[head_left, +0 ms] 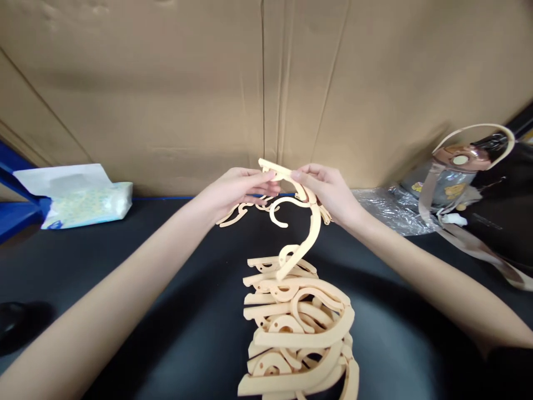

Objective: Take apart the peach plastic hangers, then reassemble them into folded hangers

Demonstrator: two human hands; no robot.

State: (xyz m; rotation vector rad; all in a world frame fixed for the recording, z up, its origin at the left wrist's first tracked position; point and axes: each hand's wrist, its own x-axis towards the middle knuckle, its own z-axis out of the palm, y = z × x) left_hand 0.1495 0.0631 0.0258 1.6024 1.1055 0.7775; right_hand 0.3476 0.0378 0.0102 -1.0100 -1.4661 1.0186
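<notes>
A cream folding hanger (311, 233) with a curved hook is held up over the dark table. My left hand (245, 188) pinches one arm of it near its tip, fingers closed. My right hand (327, 189) grips the same arm closer to the hinge, thumb on top. The other arm hangs down toward a pile of similar folded hangers (308, 338) at the bottom centre. More cream hanger parts (235, 215) lie behind my hands, partly hidden by them.
A tissue pack (89, 204) with white paper on it is at the left, and a dark rounded object (12, 319) sits nearer. Clear plastic wrap (385, 211) and a strapped bottle (447, 172) are at the right. Cardboard (166, 94) stands behind the table (195, 244).
</notes>
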